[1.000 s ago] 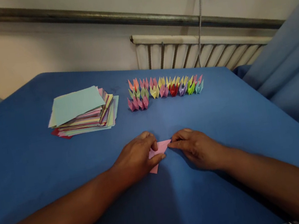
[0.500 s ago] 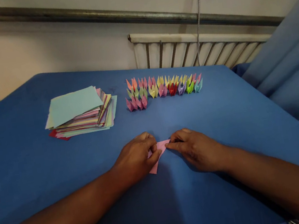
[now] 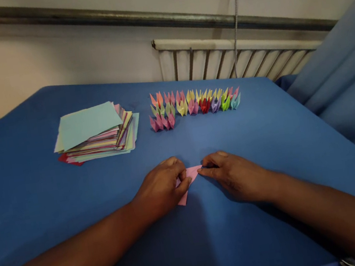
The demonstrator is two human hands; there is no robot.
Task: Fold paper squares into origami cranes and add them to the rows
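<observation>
A small folded piece of pink paper (image 3: 194,172) lies low over the blue table between my hands. My left hand (image 3: 163,184) covers its left part, with curled fingers and thumb closed on it. A pink corner sticks out below that thumb. On the other side, my right hand (image 3: 232,173) pinches the paper's right tip between thumb and fingers. Part of the folding is hidden under the left fingers. Beyond the hands stand several rows of folded paper cranes (image 3: 205,105) in pink, yellow, red, purple, green and blue.
To the left is an uneven stack of coloured paper sheets (image 3: 91,126), light blue on top. The blue table (image 3: 248,136) ends at a wall with a metal rail (image 3: 134,19) and a radiator (image 3: 211,45). A blue curtain (image 3: 349,76) hangs at the right.
My right hand's thumb or finger has slid very slightly toward the paper's right tip. My left hand and the other things look the same.
</observation>
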